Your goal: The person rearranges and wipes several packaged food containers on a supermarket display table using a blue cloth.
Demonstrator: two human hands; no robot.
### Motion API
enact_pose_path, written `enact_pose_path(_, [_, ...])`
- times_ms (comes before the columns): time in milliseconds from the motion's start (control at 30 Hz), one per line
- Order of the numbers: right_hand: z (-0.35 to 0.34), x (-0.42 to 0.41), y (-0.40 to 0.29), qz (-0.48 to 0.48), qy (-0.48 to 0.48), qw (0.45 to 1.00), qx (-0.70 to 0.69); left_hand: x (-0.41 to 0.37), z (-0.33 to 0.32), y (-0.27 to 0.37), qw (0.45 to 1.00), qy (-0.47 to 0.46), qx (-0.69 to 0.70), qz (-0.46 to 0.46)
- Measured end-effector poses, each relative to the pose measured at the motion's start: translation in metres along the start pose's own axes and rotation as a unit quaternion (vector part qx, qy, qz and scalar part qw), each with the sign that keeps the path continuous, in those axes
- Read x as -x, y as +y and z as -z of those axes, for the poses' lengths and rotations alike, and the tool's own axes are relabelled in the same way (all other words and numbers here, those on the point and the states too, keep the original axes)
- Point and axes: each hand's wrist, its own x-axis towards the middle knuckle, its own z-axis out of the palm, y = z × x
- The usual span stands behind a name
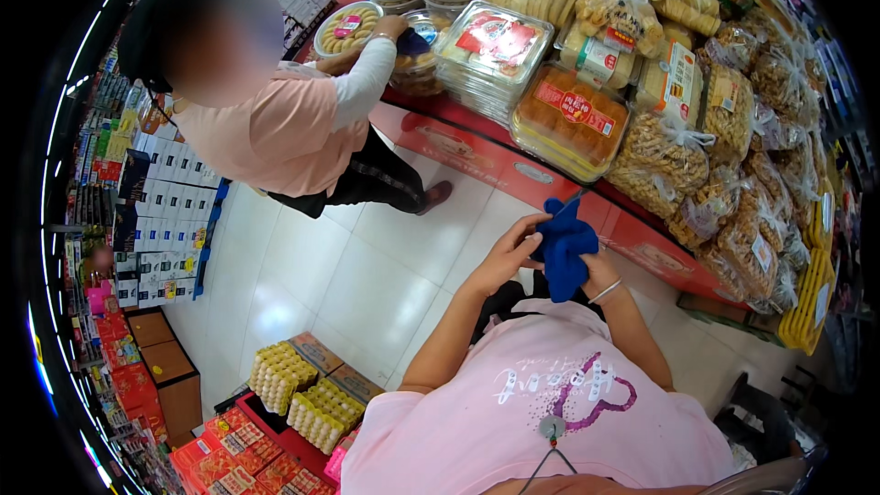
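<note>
A blue cloth (565, 244) is bunched between my two hands, in front of my body. My left hand (510, 254) pinches its upper left part with thumb and fingers. On the cloth's right side, my right hand (599, 273) grips it, with a bangle on the wrist. Just beyond the cloth, a red-edged display counter (474, 159) carries packaged baked goods. Nearest to my hands are a clear plastic box of brown bread (572, 110) and a bag of twisted fried dough (660, 158). Stacked clear boxes with a red label (495, 41) stand farther left.
A person in a pink top (295, 130) stands at the counter's left, holding a dark cloth (412, 42) against round tubs of cookies (418, 72). Yellow egg trays (282, 375) and red boxes (240, 447) lie lower left. Stacked white boxes (172, 192) stand at left, yellow baskets (808, 295) at right.
</note>
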Motion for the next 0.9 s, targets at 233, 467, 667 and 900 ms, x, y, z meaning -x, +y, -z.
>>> enact_pose_path(233, [0.033,-0.041,-0.025,-0.035,0.128,0.991,-0.018,-0.028,0.041,-0.033,0.99,0.125,-0.048,0.042])
enact_pose_path(467, [0.006,-0.169,-0.144,0.257,0.106,0.863,0.422,-0.104,0.09,0.016,0.942,0.246,-0.224,-0.033])
enact_pose_path(667, [-0.041,-0.274,-0.222,0.388,-0.007,0.578,0.718,-0.189,0.131,0.082,0.758,0.325,-0.539,-0.17])
enact_pose_path(900, [-0.051,-0.376,-0.194,0.328,-0.143,0.487,0.797,-0.222,0.152,0.105,0.654,0.285,-0.689,-0.126])
